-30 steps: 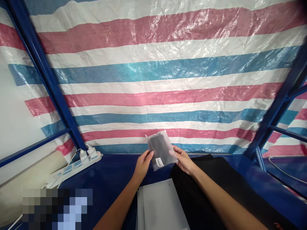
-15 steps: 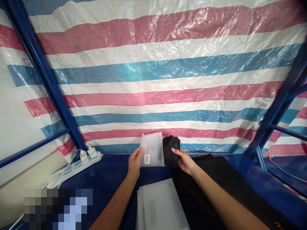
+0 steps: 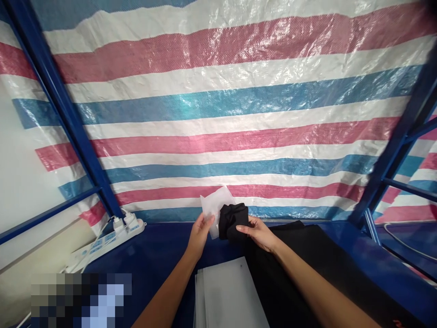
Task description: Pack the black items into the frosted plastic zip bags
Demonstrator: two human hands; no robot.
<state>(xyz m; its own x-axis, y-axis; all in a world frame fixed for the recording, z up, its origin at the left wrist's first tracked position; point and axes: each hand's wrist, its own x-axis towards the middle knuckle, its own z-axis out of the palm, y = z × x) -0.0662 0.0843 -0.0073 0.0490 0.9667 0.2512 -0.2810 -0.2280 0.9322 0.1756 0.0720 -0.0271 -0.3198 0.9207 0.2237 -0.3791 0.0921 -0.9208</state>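
Observation:
My left hand [image 3: 200,232] pinches a translucent frosted plastic bag [image 3: 215,202] by its lower left part. The bag is tilted, and its lower right side is hidden behind a bundle of folded black cloth [image 3: 232,221]. My right hand [image 3: 258,232] is closed on that bundle, thumb in front and fingers behind. Cloth and bag overlap; whether any of the cloth is inside the bag I cannot tell. Below my hands lies a stack of frosted plastic sleeves [image 3: 232,291].
Larger black fabric [image 3: 317,255] spreads over the blue surface [image 3: 150,255] on the right. A white power strip [image 3: 109,243] with plugs and cables sits at the left. Blue metal posts [image 3: 64,114] stand at both sides, with a striped tarpaulin [image 3: 225,105] behind.
The plastic bag has tilted and its label no longer shows. My right hand has brought the black cloth leftward, in front of the bag, and the cloth looks more crumpled.

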